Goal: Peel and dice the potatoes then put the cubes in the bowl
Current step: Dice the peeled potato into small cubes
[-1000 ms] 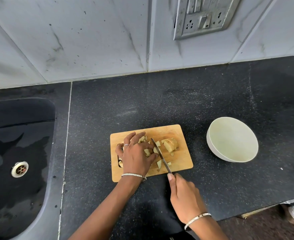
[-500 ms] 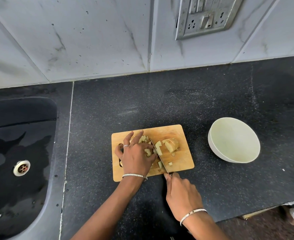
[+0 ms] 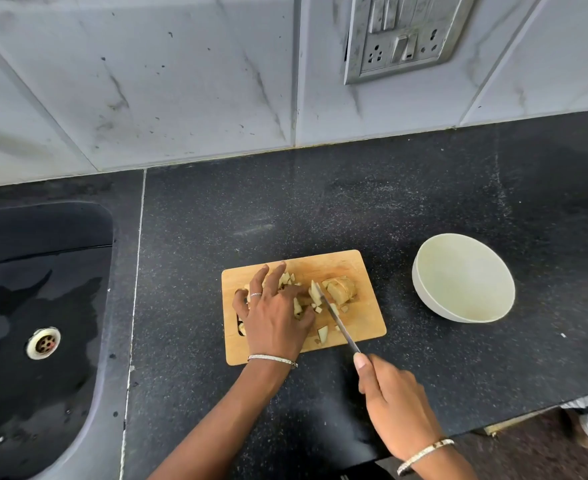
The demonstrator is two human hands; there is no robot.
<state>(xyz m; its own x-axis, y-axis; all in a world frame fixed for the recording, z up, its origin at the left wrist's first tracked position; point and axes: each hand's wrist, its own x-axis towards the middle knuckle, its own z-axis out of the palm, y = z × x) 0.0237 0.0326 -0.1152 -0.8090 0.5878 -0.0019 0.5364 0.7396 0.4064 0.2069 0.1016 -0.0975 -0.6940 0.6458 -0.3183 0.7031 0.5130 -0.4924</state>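
In the head view, a wooden cutting board (image 3: 365, 327) lies on the dark speckled table (image 3: 355, 202), a little below the middle of the frame. The left hand (image 3: 272, 320) rests palm down on the left half of the board, its fingers spread and lightly bent over a heap of potato cubes (image 3: 297, 306). Some cubes show between and just beyond the fingers, and others are hidden under the palm. A ring (image 3: 255, 294) sits on one finger.

Just right of that hand a larger uncut potato chunk (image 3: 341, 289) lies on the board, near its upper right part. A few loose cubes are scattered below it, toward the board's near edge.

The right hand (image 3: 393, 400), at the lower right of the frame and off the board, grips the handle of a knife (image 3: 337, 320), with the forefinger laid straight along its top. The blade slants up and to the left across the board, and its tip lies between the left hand's thumb and the uncut chunk, among the pieces.

A pale bowl (image 3: 420, 299) stands on the table to the right of the board, apart from it and from both hands.

At the left edge of the frame lies a dark sink (image 3: 105, 306) with a round drain (image 3: 43, 342). Marbled wall tiles (image 3: 147, 81) fill the top, with a socket plate (image 3: 403, 32) at the upper right
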